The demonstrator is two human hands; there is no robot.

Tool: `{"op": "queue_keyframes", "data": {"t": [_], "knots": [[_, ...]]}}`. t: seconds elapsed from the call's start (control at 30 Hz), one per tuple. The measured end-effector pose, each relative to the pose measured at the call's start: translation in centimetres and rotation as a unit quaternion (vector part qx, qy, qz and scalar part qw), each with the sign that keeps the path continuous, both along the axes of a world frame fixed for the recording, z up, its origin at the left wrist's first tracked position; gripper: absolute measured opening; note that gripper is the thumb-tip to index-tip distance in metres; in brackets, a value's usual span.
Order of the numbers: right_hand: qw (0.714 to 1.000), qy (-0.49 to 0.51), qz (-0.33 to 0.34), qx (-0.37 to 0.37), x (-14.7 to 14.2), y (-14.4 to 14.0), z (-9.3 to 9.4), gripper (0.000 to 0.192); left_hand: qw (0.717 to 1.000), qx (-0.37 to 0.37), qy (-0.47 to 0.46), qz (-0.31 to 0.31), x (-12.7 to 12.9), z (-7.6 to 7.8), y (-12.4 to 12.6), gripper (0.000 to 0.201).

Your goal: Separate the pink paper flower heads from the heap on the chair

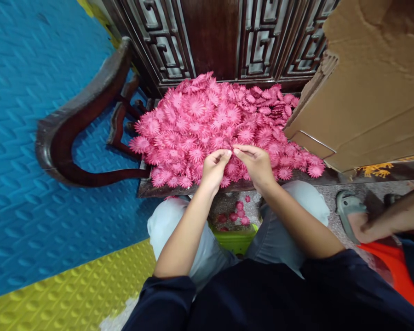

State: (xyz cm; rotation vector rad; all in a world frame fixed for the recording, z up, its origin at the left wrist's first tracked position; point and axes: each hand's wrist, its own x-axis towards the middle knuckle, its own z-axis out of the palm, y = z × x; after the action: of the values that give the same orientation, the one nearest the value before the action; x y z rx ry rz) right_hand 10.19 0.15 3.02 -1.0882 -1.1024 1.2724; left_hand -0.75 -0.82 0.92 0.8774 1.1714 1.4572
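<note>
Two hands are being held together at the near edge of a dark wooden seat point(165, 187): the left hand point(214, 170) and the right hand point(257, 163) are both pinching one small pink fabric flower piece point(232, 151) between their fingertips. Several loose pink pieces point(238, 214) are lying on the floor between the knees, so little appears finished. Beyond the fingers, touching them, a large heap of pink fabric flowers point(210, 119) is lying, seemingly unprocessed. A brown cardboard sheet point(365, 92) is leaning to the right.

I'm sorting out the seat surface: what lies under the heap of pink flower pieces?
The heap of pink fabric flower pieces rests on a dark wooden seat; only its front edge shows. The rest is covered.
</note>
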Motion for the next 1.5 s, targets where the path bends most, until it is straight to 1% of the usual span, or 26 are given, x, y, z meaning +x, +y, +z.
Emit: {"op": "queue_keyframes", "data": {"t": [0.13,0.27,0.37,0.5,0.6,0.73,0.83,0.93,1.07,1.17,1.27,1.43,1.5], "knots": [[0.999,0.033,0.021,-0.034,-0.2,0.1,-0.1,0.013,1.0,0.013,0.019,0.012,-0.3,0.4,-0.1,0.025],[0.996,0.066,0.038,-0.052,-0.4,-0.1,0.1,0.014,1.0,0.012,0.018,0.0,-0.7,0.5,-0.1,0.026],[0.995,0.061,0.044,-0.062,-0.4,-0.2,0.3,0.02,1.0,0.005,0.007,-0.004,-0.9,0.5,-0.1,0.026],[0.996,0.036,0.022,-0.072,-0.5,-0.2,0.4,0.026,1.0,-0.001,0.012,-0.016,-0.8,0.5,0.0,0.025],[0.997,0.034,0.007,-0.069,-0.5,-0.2,0.4,0.02,1.0,-0.011,0.021,-0.019,-0.6,0.7,0.0,0.025],[0.995,0.062,0.002,-0.075,-0.4,-0.2,0.5,0.01,0.999,-0.027,0.038,0.001,-0.3,1.1,0.0,0.023],[0.991,0.084,0.001,-0.104,-0.2,-0.1,0.7,0.009,0.998,-0.031,0.046,0.004,-0.3,1.3,0.1,0.022],[0.984,0.118,0.012,-0.135,0.0,0.0,0.7,0.008,0.999,-0.016,0.043,-0.001,-0.5,1.2,0.2,0.024],[0.979,0.134,0.025,-0.153,0.2,0.3,0.2,0.009,0.998,-0.005,0.062,-0.003,-0.8,1.1,0.2,0.028],[0.983,0.11,0.013,-0.144,0.1,0.4,0.0,0.01,0.992,0.024,0.12,0.019,-0.8,1.3,0.0,0.025],[0.991,0.071,0.004,-0.11,0.0,0.2,0.0,0.011,0.984,0.041,0.172,0.022,-0.6,1.7,-0.3,0.018],[0.999,0.011,-0.003,-0.034,0.0,0.0,0.1,0.01,0.981,0.039,0.189,0.031,-0.5,2.3,-0.7,0.015],[1.0,0.011,-0.005,-0.025,0.0,0.0,0.1,0.009,0.978,0.049,0.201,0.031,-0.6,2.3,-0.8,0.014]]}}
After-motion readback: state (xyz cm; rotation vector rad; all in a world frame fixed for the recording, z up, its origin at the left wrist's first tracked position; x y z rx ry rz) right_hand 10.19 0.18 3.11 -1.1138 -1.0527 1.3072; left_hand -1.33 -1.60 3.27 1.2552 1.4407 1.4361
